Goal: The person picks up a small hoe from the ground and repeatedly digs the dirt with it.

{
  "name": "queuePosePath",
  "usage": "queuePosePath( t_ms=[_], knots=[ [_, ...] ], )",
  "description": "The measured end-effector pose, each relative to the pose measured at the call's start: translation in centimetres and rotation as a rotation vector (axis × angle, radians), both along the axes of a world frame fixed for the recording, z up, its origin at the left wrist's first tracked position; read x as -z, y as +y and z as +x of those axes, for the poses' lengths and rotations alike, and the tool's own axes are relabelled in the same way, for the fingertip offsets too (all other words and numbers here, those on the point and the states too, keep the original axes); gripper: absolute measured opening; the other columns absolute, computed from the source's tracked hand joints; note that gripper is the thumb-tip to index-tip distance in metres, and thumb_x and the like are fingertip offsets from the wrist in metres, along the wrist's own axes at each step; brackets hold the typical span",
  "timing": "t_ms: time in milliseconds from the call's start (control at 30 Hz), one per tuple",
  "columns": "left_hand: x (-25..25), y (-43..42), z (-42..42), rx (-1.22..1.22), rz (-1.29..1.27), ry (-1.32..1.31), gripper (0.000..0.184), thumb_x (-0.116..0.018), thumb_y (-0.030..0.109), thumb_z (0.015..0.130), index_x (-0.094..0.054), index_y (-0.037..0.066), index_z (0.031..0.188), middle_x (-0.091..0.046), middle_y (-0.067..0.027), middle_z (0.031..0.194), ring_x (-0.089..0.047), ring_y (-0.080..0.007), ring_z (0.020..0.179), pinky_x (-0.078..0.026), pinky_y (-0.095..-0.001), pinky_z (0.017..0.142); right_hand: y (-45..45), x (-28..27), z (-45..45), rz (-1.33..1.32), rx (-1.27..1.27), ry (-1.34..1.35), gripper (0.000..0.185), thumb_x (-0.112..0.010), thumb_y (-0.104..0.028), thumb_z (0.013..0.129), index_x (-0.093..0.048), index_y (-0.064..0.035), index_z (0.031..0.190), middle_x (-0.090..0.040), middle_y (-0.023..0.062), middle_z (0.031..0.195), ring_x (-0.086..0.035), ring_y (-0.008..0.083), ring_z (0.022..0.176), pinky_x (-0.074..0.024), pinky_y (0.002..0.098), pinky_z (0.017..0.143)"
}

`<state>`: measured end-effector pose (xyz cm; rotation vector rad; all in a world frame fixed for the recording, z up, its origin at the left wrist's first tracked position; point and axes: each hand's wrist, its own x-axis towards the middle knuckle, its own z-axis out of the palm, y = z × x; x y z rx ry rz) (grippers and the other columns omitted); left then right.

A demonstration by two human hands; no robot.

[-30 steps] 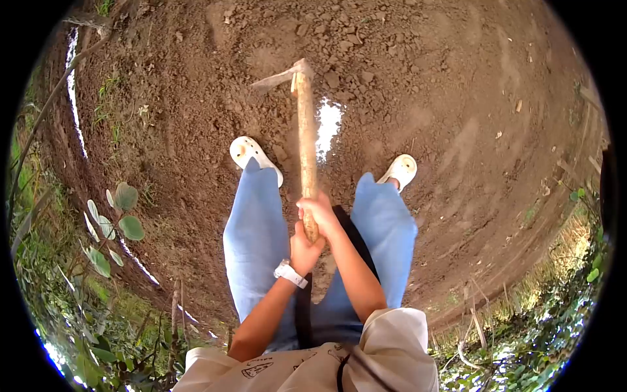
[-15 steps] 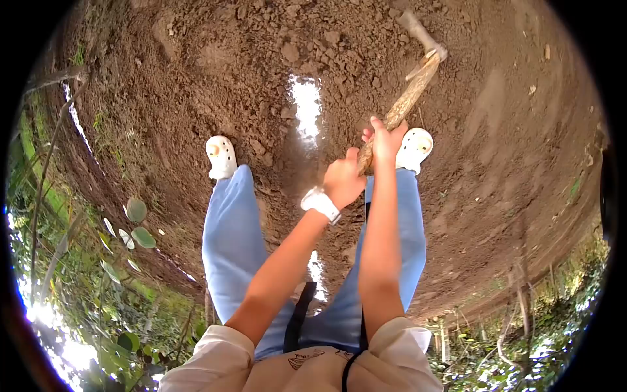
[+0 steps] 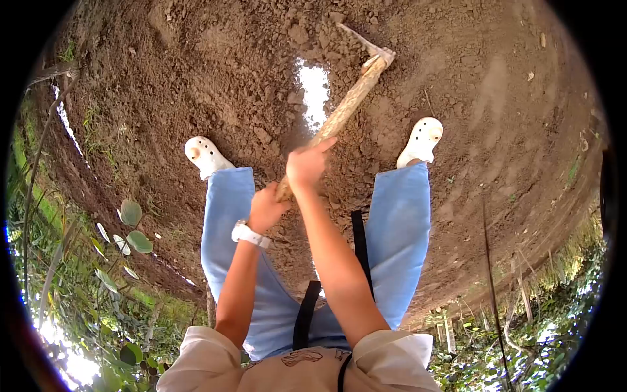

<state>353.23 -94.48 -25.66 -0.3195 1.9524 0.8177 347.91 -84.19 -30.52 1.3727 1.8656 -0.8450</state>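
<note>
A hoe (image 3: 353, 99) with a rough, pale wooden handle slants across the view from lower left to upper right. My left hand (image 3: 266, 208), below a white wristwatch (image 3: 249, 235), is wrapped round the handle's butt end. Just above it my right hand (image 3: 305, 166) is closed on the handle, with one finger stretched partly across it. The narrow metal blade (image 3: 361, 39) points up and left over loose brown soil (image 3: 261, 72); I cannot tell whether it touches the ground.
My feet, in white clogs (image 3: 208, 157), stand apart on either side of the hoe. Bright patches (image 3: 313, 95) show between them. Leafy plants (image 3: 134, 228) grow at the lower left, and thin stems and undergrowth (image 3: 522, 326) stand at the lower right. A dark strap (image 3: 305, 313) hangs at my waist.
Both hands and the hoe have swung left, from beside the right foot to between my legs. The blade has also moved left and turned flatter. My feet stand wider apart.
</note>
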Motion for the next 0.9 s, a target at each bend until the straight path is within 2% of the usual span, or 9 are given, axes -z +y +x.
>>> queuePosePath(
  t_ms=[300, 533, 600, 667, 700, 733, 767, 833, 900],
  knots=[
    [-5.6, -8.6, -3.4, 0.240, -0.158, 0.054, 0.027, -0.059, 0.011, 0.060, -0.053, 0.000, 0.084, -0.056, -0.0227, 0.065, -0.056, -0.0388, 0.064, -0.045, -0.0439, 0.060, -9.4, -2.8, 0.7, -0.135, 0.303, 0.171, 0.077, -0.050, -0.011, 0.077, 0.003, 0.0105, 0.129, -0.049, 0.0357, 0.100, -0.053, 0.0439, 0.088, -0.0433, 0.0451, 0.077],
    [-7.9, -12.5, -0.9, 0.143, -0.122, 0.013, 0.026, -0.061, 0.011, 0.060, -0.053, -0.001, 0.080, -0.055, -0.0230, 0.063, -0.055, -0.0384, 0.061, -0.045, -0.0412, 0.055, -12.9, -5.0, 3.6, -0.211, 0.320, 0.248, 0.077, -0.049, -0.010, 0.079, 0.006, 0.0125, 0.128, -0.038, 0.0396, 0.111, -0.048, 0.0473, 0.095, -0.0401, 0.0449, 0.082],
    [-8.5, -13.1, 0.9, 0.134, -0.139, 0.003, 0.027, -0.062, 0.011, 0.059, -0.052, -0.002, 0.080, -0.054, -0.0222, 0.061, -0.055, -0.0362, 0.057, -0.044, -0.0389, 0.053, -13.7, -5.3, 4.9, -0.268, 0.153, 0.217, 0.078, -0.050, -0.010, 0.078, 0.005, 0.0127, 0.128, -0.036, 0.0401, 0.113, -0.048, 0.0482, 0.093, -0.0407, 0.0451, 0.081],
    [-9.5, -12.8, 2.4, -0.009, -0.157, -0.058, 0.028, -0.061, 0.011, 0.059, -0.052, -0.003, 0.081, -0.053, -0.0221, 0.059, -0.054, -0.0328, 0.051, -0.043, -0.0368, 0.050, -13.5, -6.1, 5.7, -0.277, 0.090, 0.218, 0.078, -0.050, -0.009, 0.077, 0.004, 0.0113, 0.129, -0.036, 0.0392, 0.111, -0.049, 0.0474, 0.090, -0.0412, 0.0454, 0.079],
    [-9.2, -13.2, 4.4, -0.111, -0.149, -0.084, 0.025, -0.061, 0.010, 0.060, -0.053, -0.004, 0.080, -0.054, -0.0167, 0.056, -0.053, -0.0229, 0.046, -0.042, -0.0319, 0.046, -13.3, -6.5, 6.1, -0.289, 0.021, 0.240, 0.078, -0.051, -0.009, 0.077, 0.003, 0.0103, 0.130, -0.037, 0.0380, 0.108, -0.050, 0.0464, 0.088, -0.0413, 0.0455, 0.078],
    [-9.9, -12.6, 4.7, -0.116, -0.145, -0.083, 0.025, -0.061, 0.010, 0.060, -0.053, -0.004, 0.080, -0.054, -0.0167, 0.056, -0.053, -0.0229, 0.046, -0.042, -0.0319, 0.046, -13.1, -6.8, 6.4, -0.301, -0.051, 0.262, 0.079, -0.052, -0.010, 0.076, 0.002, 0.0092, 0.130, -0.039, 0.0368, 0.106, -0.050, 0.0455, 0.086, -0.0414, 0.0457, 0.077],
    [-10.6, -11.5, 5.0, -0.269, -0.136, -0.164, 0.023, -0.060, 0.009, 0.061, -0.054, -0.004, 0.079, -0.055, -0.0131, 0.056, -0.053, -0.0183, 0.046, -0.041, -0.0300, 0.044, -12.9, -7.1, 6.9, -0.289, -0.105, 0.251, 0.082, -0.055, -0.011, 0.074, 0.000, 0.0072, 0.132, -0.044, 0.0319, 0.097, -0.053, 0.0421, 0.078, -0.0441, 0.0447, 0.070],
    [-11.3, -10.3, 5.8, -0.485, -0.087, -0.229, 0.019, -0.058, 0.006, 0.065, -0.054, -0.003, 0.081, -0.054, -0.0034, 0.058, -0.050, -0.0077, 0.048, -0.039, -0.0239, 0.042, -12.3, -7.9, 6.8, -0.307, -0.206, 0.242, 0.083, -0.057, -0.012, 0.073, -0.001, 0.0070, 0.132, -0.045, 0.0299, 0.094, -0.054, 0.0399, 0.075, -0.0450, 0.0434, 0.065],
    [-11.2, -8.7, 6.2, -0.608, -0.060, -0.210, 0.018, -0.057, 0.006, 0.066, -0.054, -0.003, 0.081, -0.054, -0.0030, 0.059, -0.049, -0.0074, 0.048, -0.038, -0.0231, 0.042, -12.2, -7.8, 7.0, -0.267, -0.363, 0.363, 0.083, -0.058, -0.011, 0.071, -0.006, 0.0065, 0.132, -0.048, 0.0252, 0.086, -0.055, 0.0331, 0.065, -0.0461, 0.0389, 0.053]
  ],
)
